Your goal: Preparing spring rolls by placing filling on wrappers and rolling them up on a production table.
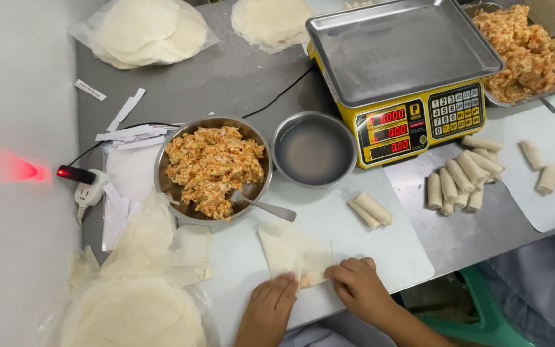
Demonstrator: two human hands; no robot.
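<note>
A thin pale wrapper lies on the white cutting board, folded over a bit of orange filling at its near edge. My left hand presses the wrapper's near left side. My right hand pinches the fold at the near right. Both hands grip the wrapper. Just beyond it stands a metal bowl of orange shredded filling with a spoon resting in it. Two finished rolls lie on the board to the right.
A small metal bowl of water sits beside a yellow scale. Wrapper stacks lie near left and far left. Several rolls are piled right, a filling tray behind. A plug adapter sits left.
</note>
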